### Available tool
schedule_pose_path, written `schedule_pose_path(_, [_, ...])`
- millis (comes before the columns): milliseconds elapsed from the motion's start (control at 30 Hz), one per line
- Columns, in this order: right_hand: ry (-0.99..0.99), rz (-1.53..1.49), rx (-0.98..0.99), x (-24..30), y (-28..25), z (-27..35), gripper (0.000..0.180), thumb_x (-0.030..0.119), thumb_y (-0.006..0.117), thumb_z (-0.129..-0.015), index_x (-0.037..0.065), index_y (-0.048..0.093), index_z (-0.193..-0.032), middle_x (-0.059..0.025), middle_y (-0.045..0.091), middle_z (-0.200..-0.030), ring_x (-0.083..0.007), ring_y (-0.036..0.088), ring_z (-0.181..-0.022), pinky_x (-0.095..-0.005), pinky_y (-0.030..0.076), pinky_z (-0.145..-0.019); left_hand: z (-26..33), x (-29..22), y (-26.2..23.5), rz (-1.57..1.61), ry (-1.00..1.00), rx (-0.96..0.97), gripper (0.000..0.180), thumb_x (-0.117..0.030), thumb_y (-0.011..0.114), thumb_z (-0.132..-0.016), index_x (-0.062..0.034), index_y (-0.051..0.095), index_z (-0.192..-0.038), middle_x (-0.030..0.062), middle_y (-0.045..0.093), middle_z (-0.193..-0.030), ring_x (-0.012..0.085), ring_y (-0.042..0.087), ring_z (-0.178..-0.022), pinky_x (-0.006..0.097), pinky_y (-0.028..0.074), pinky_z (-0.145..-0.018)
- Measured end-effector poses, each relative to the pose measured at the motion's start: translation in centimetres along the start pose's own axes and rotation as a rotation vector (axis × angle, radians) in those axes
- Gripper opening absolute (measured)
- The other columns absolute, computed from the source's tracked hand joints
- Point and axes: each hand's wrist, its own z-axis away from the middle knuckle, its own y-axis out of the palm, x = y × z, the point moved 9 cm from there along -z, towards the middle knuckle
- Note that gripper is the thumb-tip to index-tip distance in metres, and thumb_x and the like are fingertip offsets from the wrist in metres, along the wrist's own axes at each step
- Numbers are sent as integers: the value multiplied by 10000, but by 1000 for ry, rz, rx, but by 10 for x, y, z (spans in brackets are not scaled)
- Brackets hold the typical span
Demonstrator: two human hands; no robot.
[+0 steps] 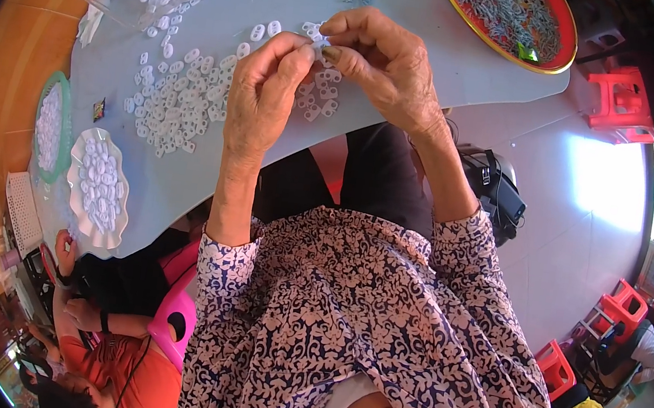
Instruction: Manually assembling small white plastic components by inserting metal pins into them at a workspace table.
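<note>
Two hands meet over the near part of the pale surface (pixel 463 77), with a small white piece (pixel 320 50) between their fingertips. Fingers cover most of it, so I cannot tell which way it points or how its long axis lies.

The left hand (pixel 267 85) pinches it between thumb and forefinger, its forearm nearly straight away from the body. The right hand (pixel 383 63) meets it from the right, thumb and forefinger also closed on it, forearm slanting inward.

Both wrists lie close to the surface's curved near edge. Loose white pieces (pixel 183 103) crowd the left side; others lie just below the fingertips. Bare surface opens between the right hand and the red tray (pixel 565 37) of metal parts.
</note>
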Motion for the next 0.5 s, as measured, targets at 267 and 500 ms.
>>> schedule_pose_path(267, [11, -31, 7, -2, 3, 0, 226, 38, 635, -846, -6, 563, -1057, -41, 639, -803, -70, 604, -737, -216, 497, -665, 1, 1, 2, 37, 50, -34, 313, -302, 524, -928, -4, 574, -845, -49, 429, -639, 46, 363, -604, 211, 304, -531])
schedule_pose_path(500, [42, -19, 13, -3, 2, 0, 225, 47, 630, -853, -5, 560, -1060, -47, 646, -801, -71, 601, -717, -220, 492, -641, 2, -3, 0, 6, 47, -49, 310, -302, 532, -925, -5, 578, -849, -46, 447, -640, 42, 377, -606, 211, 312, -531])
